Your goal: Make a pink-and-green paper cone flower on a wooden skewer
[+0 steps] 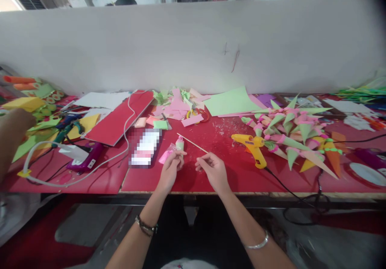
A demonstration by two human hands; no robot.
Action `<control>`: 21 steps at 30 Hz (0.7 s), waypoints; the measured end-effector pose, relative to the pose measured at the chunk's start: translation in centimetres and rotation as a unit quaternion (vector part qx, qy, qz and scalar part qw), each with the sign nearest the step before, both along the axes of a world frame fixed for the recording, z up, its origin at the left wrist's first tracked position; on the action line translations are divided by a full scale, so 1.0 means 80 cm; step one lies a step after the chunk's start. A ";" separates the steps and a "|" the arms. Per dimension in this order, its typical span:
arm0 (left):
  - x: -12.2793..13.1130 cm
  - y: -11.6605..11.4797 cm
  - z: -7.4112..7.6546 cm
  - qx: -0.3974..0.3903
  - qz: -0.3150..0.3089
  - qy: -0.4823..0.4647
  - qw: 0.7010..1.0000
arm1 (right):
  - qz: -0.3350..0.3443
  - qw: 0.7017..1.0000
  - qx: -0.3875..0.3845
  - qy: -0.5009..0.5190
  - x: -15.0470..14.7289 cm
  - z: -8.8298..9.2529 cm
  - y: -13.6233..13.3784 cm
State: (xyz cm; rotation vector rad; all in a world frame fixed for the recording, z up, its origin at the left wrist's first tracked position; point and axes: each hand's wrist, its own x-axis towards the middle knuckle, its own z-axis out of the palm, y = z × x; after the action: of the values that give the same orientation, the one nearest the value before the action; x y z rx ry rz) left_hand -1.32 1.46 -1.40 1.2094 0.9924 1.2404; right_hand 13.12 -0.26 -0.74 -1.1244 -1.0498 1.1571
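My left hand (pixel 171 165) is closed around a small paper cone (pixel 179 144), green with a pink tip, held upright above the red table (pixel 235 168). A scrap of pink paper (pixel 165 156) sits just under that hand. My right hand (pixel 211 168) pinches the near end of a thin wooden stick (pixel 191 142). The stick slants up and to the left, and its far end lies close behind the cone. Both hands hover near the table's front edge, a few centimetres apart.
A yellow glue gun (pixel 253 146) lies right of my hands, its black cord (pixel 289 188) running off the front edge. Several finished green-and-pink cones (pixel 289 134) are piled beyond it. Coloured paper sheets (pixel 229 102), scraps, a white cable (pixel 126 120) and another person's arm (pixel 12 132) occupy the left and back.
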 end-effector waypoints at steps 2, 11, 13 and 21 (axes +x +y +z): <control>0.001 0.000 -0.002 0.006 0.012 0.013 1.000 | -0.001 1.000 -0.001 0.001 0.000 -0.002 0.001; 0.000 0.000 -0.002 0.071 0.086 0.140 0.984 | 0.016 1.000 -0.008 0.018 0.001 0.002 0.000; -0.003 0.003 -0.001 0.089 0.111 0.186 0.972 | 0.013 1.000 -0.003 0.012 0.002 0.000 0.001; -0.003 0.017 0.017 0.117 0.140 0.400 0.898 | 0.026 0.999 0.016 0.010 0.003 -0.007 0.004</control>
State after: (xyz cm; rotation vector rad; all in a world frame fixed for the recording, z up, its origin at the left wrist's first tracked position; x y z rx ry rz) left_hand -1.54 2.79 -0.03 1.8902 1.6946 1.0973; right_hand 13.38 0.07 -1.30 -1.0647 -1.0844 1.1874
